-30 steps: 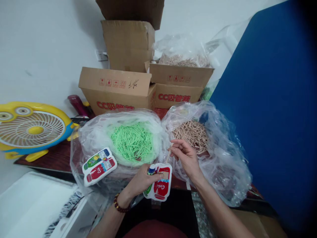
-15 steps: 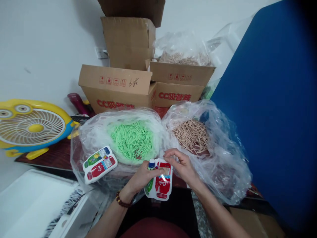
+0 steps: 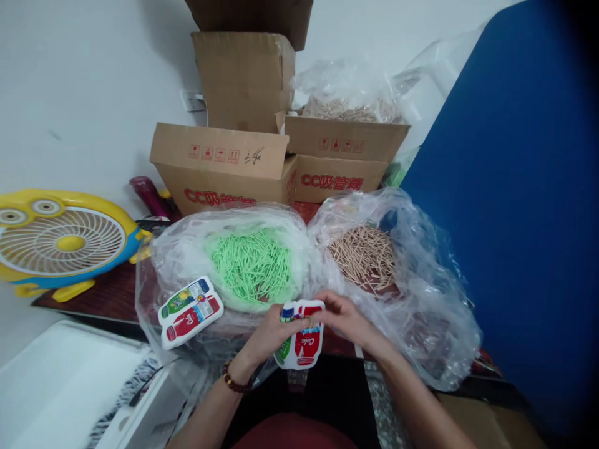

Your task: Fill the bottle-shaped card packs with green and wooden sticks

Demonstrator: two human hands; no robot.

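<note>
My left hand point(image 3: 266, 333) grips a small bottle-shaped candy packet point(image 3: 299, 346), printed red and green, from its left side. My right hand point(image 3: 344, 318) pinches the packet's top right corner, fingers closed on it. Both hands hover in front of two open clear plastic bags. The left bag point(image 3: 178, 249) holds a heap of green sticks point(image 3: 253, 265). The right bag point(image 3: 421, 299) holds tan sticks point(image 3: 365, 255). A second identical packet point(image 3: 189, 312) lies on the left bag's front edge.
Stacked cardboard boxes point(image 3: 219, 165) stand behind the bags against the white wall; one point(image 3: 344, 146) holds another bag of tan sticks. A yellow fan point(image 3: 60, 243) sits at the left, a white tray point(image 3: 60, 386) at lower left, and a blue panel point(image 3: 510, 187) on the right.
My right hand held a tan stick above the packet one second ago; it has come down and now pinches the packet's top. The stick no longer shows.
</note>
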